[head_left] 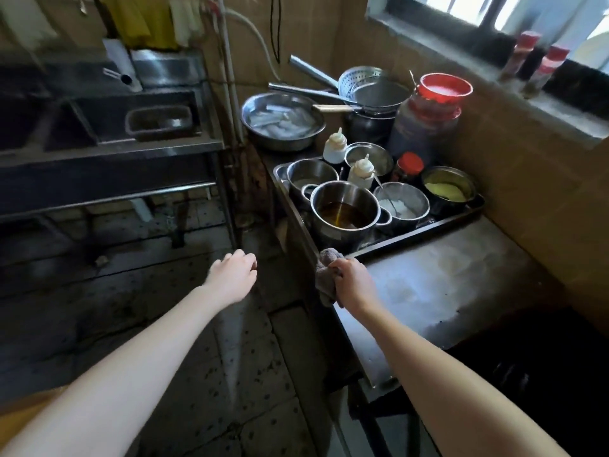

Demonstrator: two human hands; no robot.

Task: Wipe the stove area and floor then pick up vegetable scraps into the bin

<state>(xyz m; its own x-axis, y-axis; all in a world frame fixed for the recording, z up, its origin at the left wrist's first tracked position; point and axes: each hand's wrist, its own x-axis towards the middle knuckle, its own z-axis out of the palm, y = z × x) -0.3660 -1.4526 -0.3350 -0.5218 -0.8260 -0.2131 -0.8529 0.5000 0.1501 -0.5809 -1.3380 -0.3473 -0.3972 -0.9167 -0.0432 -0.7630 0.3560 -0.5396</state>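
Cloth (pixel 323 286): grey, bunched, in the right hand (pixel 355 281) at the front-left corner of the steel worktop (pixel 445 285), just beside the tray (pixel 425 229) rim. The fingers (pixel 336 267) curl round the cloth's upper part and the rest hangs over the worktop edge. Left hand (pixel 232 275) hovers out over the floor (pixel 197 374), fingers loosely curled, holding nothing.

Handling, as a judgement:
- Cloth looks soft, light and limp w/ no stiffness, so it prob. folds wherever it isn't backed by palm or fingers. Can't tell if it's damp.
- Best hold for wiping: wad it under a flat palm, fingers spread over the top, not pinched at one end. A pinch leaves a loose tail that could drag.
- The worktop shows a pale, smeary sheen, so it's likely greasy. The cloth may slide easily and load up w/ oil fast; refolding to a clean face would help.
- Risk: the tray sits v. close, packed w/ open pots, incl. a pot of oil (pixel 344 209) nearest the hand. A loose cloth corner or a hard stroke toward it could knock the tray, so strokes are safer going away from it.
- Floor tiles look dark and stained, so they prob. need firmer pressure.

No scraps or bin that I can make out in view.
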